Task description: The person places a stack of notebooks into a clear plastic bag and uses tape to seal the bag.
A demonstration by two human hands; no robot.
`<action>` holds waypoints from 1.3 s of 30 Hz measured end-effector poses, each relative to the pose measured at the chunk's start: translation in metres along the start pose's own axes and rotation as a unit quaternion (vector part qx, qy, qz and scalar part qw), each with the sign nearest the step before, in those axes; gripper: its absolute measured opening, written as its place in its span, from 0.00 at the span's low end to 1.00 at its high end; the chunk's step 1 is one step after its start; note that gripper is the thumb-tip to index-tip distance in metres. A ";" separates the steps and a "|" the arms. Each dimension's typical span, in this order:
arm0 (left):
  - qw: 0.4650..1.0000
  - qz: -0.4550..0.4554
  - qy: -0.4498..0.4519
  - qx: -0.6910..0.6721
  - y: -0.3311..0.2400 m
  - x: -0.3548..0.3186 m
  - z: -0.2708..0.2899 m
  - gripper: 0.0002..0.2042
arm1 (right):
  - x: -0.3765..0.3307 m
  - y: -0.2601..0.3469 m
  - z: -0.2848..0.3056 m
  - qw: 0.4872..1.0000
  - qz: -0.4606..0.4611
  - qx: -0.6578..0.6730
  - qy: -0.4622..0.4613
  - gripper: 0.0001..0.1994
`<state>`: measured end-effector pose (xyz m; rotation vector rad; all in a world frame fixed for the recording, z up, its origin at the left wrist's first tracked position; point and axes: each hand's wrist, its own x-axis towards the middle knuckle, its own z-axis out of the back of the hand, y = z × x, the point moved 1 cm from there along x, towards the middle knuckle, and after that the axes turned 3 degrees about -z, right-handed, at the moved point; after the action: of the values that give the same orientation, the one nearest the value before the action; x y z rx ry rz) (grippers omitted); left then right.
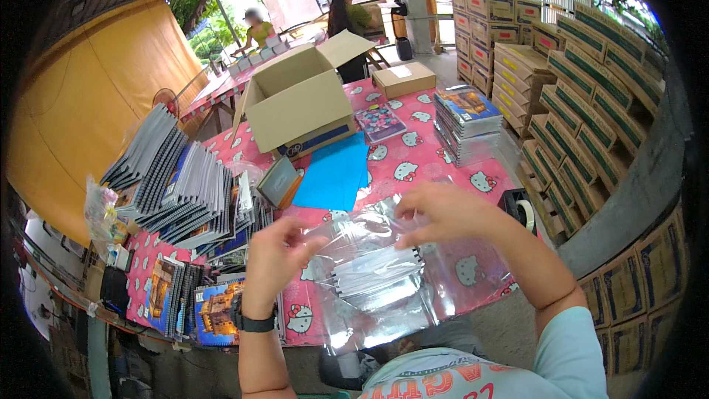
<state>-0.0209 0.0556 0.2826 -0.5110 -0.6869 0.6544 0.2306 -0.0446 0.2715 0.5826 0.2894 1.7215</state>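
Observation:
A clear plastic bag (454,281) lies spread over the table edge in front of me, glossy with reflections. Within its outline sits a small stack of spiral-bound notebooks (380,277), white pages showing; the plastic's folds blur their outline. My left hand (282,251), a dark band on its wrist, has its fingers curled at the bag's upper left edge. Over the upper right part of the plastic, my right hand (447,214) bends its fingers and thumb around the film. Glare partly hides the contact at the fingertips. Blue sheets (334,174) lie just beyond the bag.
Stacked spiral notebooks (196,192) crowd the left; another pile (467,125) stands far right. An open cardboard box (299,107) and a closed box (405,80) sit behind. A tape roll (525,216) lies right. Cartons (591,96) line the right side. Two people are beyond.

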 end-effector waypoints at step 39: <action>0.986 0.062 0.156 -0.008 0.039 -0.004 -0.017 0.20 | -0.048 -0.001 -0.084 0.988 0.137 0.050 0.059 0.21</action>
<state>-0.0259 0.0756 0.2453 -0.6589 -0.3666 0.6669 0.1944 -0.0809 0.1894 0.6167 0.3948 2.0208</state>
